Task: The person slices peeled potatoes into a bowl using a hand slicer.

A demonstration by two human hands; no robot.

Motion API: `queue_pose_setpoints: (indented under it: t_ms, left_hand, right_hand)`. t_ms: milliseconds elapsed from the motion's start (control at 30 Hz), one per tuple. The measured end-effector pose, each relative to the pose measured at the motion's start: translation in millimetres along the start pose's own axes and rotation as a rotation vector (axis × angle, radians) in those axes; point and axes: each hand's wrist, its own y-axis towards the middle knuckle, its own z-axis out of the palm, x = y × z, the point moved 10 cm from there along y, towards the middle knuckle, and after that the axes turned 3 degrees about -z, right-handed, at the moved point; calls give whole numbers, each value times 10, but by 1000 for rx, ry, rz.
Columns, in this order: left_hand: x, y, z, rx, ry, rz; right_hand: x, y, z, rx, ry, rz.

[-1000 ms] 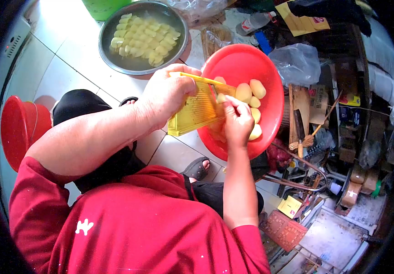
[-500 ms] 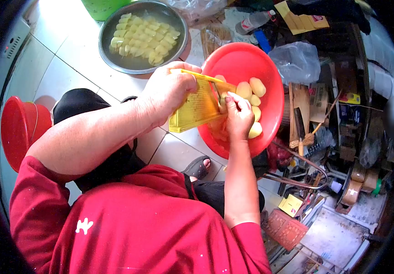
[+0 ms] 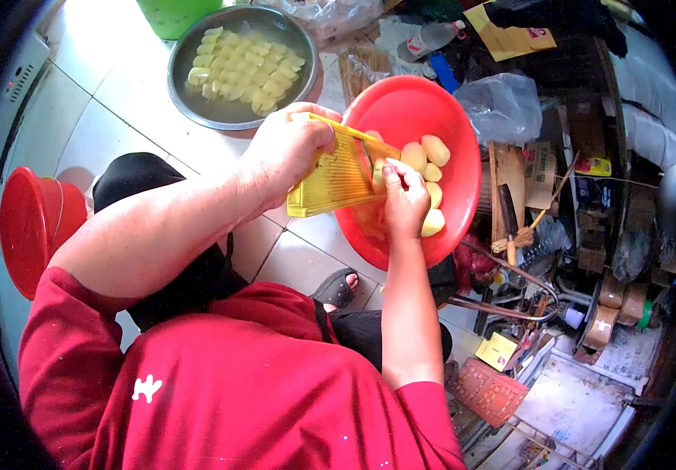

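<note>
Yellow slicer [image 3: 334, 182] gripped firmly in the left hand [image 3: 291, 149]! The right hand [image 3: 407, 205] pinches a potato piece [image 3: 379, 173] against it, over the red basin [image 3: 408, 102].

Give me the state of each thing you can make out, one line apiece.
Yellow slicer, tilted, gripped by the left hand
Held potato, against the slicer, partly hidden by the right hand
Red basin, holding potatoes
Loose potatoes, peeled
Metal bowl, holding slices
Potato slices, overlapping in rows
Plastic bottle, capped, seemingly on its side
Clear bag, crumpled
</note>
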Motion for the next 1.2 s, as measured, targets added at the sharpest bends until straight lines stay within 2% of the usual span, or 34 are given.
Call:
queue_pose_setpoints:
  t_ms: [167,267,333,467,633,733,767,867,900,967,1000,1067,1133,1200]
  left_hand:
    - [-15,49,-34,-4,73,38]
    - [7,131,19,106,231,146]
    - [2,122,47,131,209,148]
    - [-9,68,86,113,26,78]
    - [27,25,173,174,-138,-52]
    - [36,-19,211,204,-129,-103]
    - [31,-18,205,203,-130,-101]
    - [136,106,91,174,-71,-95]
    - [-209,82,55,161,187,300]
    - [-63,187,-53,78,174,203]
    - [-168,110,6,86,174,207]
    - [-99,42,-94,-54,33,6]
    - [-113,7,-98,-86,72,21]
    - [-52,24,-86,-113,-41,25]
  right_hand:
    - [520,-162,115,108,177,-35]
    - [866,-253,178,126,266,-90]
    - [1176,-329,193,141,287,-243]
    - [1439,-420,219,157,322,-292]
    - [1438,-404,284,168,462,-106]
    - [1525,-387,256,188,472,-93]
    - [1599,-381,219,179,437,-147]
    - [1632,-371,179,185,715,-34]
    - [1568,-325,134,150,775,13]
    - [1351,-257,74,99,893,112]
    - [1216,-281,132,152,1065,229]
    - [1082,-311,138,136,1081,301]
    - [965,-345,197,124,1072,323]
    - [937,-391,261,115,1067,342]
